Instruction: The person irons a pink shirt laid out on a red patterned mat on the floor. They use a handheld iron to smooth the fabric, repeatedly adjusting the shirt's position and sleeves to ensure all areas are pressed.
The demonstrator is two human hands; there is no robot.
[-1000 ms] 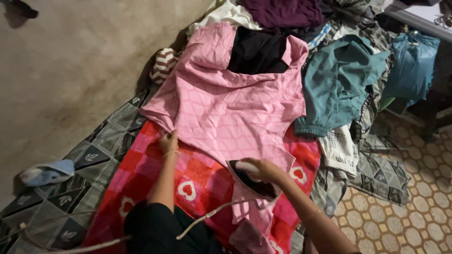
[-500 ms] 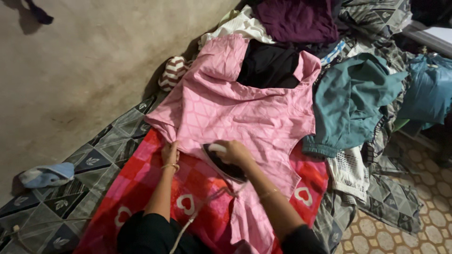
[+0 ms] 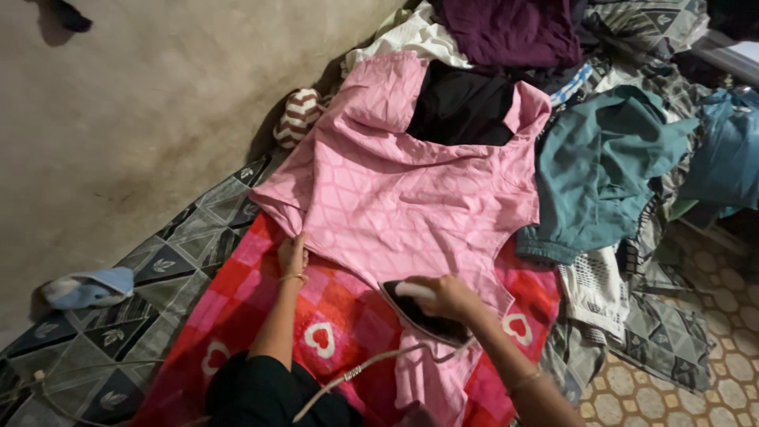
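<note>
Head view, the only 1, taken with the pink garment as landmark: spread flat over a red checked blanket with white hearts, neck end far from the wearer against a black cloth, narrow lower end running back toward the body. Right hand closed around the white handle of an iron, sole pressed on the garment's lower part, close to its near right edge. Iron's long axis slanted, pointed nose up and to the left toward the garment's middle, heel down and to the right toward the wrist. Pale cord trailing from the heel across the blanket toward the near left. Left hand pinching the garment's left edge just below the short sleeve, fingers closed on the fabric, holding it taut; well left of the iron, with unpressed cloth between the 2. Bulk of the garment lying ahead of the nose, toward the far end; right hand plainly the nearer to it. Right of the garment, a teal jacket and a white mesh cloth heaped; beyond its collar, a dark purple cloth. Left of it, a grey patterned mat, a rolled striped cloth, and a light blue cloth near the bare wall.
</note>
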